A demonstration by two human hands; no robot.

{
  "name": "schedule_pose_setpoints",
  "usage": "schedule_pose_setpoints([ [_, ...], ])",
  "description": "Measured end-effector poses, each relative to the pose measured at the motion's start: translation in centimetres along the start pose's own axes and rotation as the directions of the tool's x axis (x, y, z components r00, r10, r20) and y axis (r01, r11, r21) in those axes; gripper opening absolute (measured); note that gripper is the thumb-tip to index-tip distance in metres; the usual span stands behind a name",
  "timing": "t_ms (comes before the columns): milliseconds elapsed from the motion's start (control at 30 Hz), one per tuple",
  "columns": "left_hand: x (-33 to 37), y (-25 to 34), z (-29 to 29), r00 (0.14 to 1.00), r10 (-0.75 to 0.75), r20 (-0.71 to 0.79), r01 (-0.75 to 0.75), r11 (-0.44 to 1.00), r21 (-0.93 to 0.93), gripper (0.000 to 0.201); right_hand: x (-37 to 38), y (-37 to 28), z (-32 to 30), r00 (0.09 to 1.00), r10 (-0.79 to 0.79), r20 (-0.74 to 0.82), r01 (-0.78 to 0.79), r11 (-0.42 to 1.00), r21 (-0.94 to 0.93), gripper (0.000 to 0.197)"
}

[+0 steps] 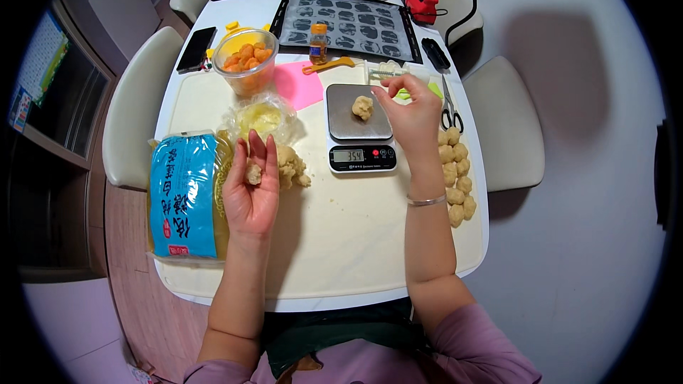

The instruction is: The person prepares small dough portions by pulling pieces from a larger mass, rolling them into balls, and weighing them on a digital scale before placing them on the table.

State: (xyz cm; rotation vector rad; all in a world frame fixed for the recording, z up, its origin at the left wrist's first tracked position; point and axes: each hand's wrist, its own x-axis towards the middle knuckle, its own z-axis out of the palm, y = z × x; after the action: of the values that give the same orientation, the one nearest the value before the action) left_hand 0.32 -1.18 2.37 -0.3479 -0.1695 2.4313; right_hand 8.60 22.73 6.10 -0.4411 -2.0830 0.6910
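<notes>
A kitchen scale (pixel 359 162) with a steel plate stands mid-table, its display lit. On the plate rests a rough lump of pale dough (pixel 362 107). Just right of that lump, my right hand (pixel 416 110) is held above the scale, thumb and forefinger bent into a pinch; whatever they grip, if anything, is hidden. My left hand (pixel 252 195) is turned palm up with a small piece of dough (pixel 252 173) cupped by its fingers. Behind it lies a larger crumbly dough mass (pixel 290 168), partly covered by the hand.
Several dough balls (pixel 455 171) line the right edge, below black scissors (pixel 450 110). A blue-labelled bag (pixel 183 195) lies left. Farther off are a plastic-wrapped yellow mass (pixel 260 119), a tub of orange balls (pixel 245 78), a small bottle (pixel 318 44), a yellow spatula (pixel 329 65) and a dark tray (pixel 279 18).
</notes>
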Motion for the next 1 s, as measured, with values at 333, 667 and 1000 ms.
schedule_pose_setpoints([
  [333,0.1,0.2,-0.2,1.0,-0.001,-0.004,0.001,0.999,0.033,0.013,-3.3,4.6,4.7,0.946,-0.01,0.324,0.143,0.91,-0.389,0.047],
  [667,0.2,0.5,-0.2,1.0,0.02,0.015,-0.02,0.999,0.039,0.013,-0.2,-1.0,1.0,0.786,0.399,0.472,-0.603,0.33,0.726,0.028],
  [1000,0.1,0.3,0.0,0.999,0.032,0.0,-0.032,0.998,0.052,0.013,-1.1,-1.5,1.6,0.802,0.392,0.452,-0.598,0.532,0.6,0.025],
])
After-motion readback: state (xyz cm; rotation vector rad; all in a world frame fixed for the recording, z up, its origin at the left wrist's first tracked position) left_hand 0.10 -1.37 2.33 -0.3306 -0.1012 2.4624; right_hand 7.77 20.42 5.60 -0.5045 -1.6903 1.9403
